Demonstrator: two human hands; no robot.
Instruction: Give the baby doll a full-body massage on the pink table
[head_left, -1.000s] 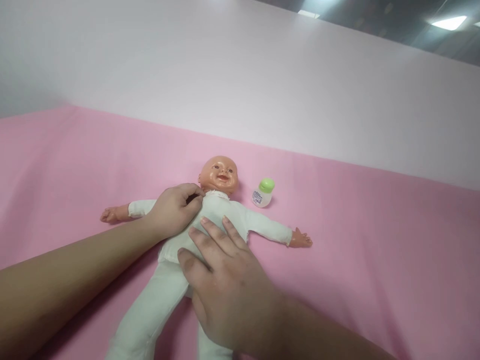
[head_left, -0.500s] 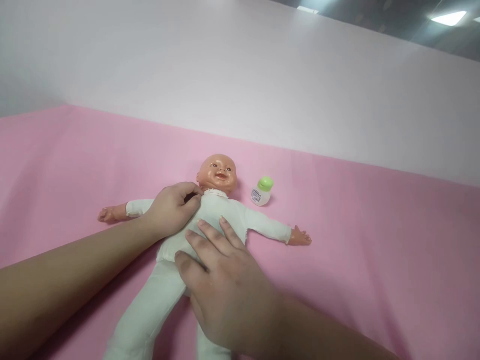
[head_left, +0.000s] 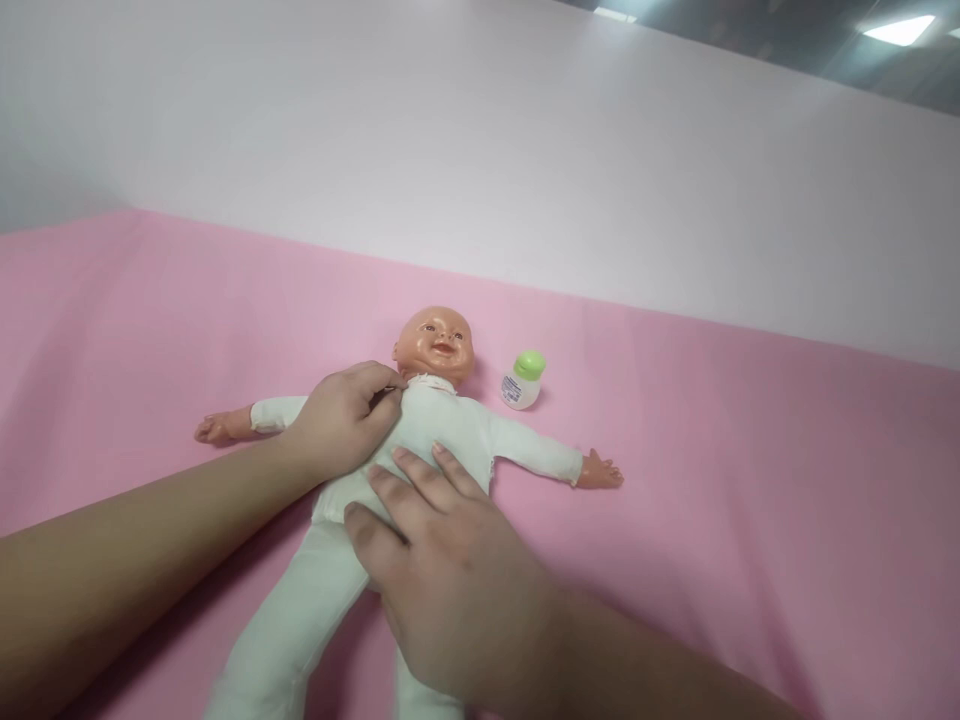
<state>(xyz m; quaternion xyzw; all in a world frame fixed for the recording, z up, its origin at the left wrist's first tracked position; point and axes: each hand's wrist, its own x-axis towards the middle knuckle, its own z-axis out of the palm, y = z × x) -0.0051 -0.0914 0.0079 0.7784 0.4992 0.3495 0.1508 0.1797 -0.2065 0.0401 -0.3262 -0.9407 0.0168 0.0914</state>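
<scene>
A baby doll (head_left: 431, 415) with a bald plastic head and a white cloth body lies on its back, arms stretched out to both sides. My left hand (head_left: 349, 415) is closed at the doll's shoulder beside the neck, thumb and curled fingers gripping there; part of the fingertips is hidden. Across the doll's belly rests my right hand (head_left: 457, 560), open, with its fingers spread flat on the white cloth. It covers the lower torso and part of one leg. The doll's feet run out of view at the bottom.
A small clear bottle (head_left: 523, 385) with a green cap and a printed label stands to the right of the doll's head. Pink cloth (head_left: 720, 450) covers the surface. Behind it rises a pale wall or panel (head_left: 450, 150).
My right hand has slid slightly down the doll's belly toward me. My left hand stays at the shoulder, and the doll and bottle keep their places.
</scene>
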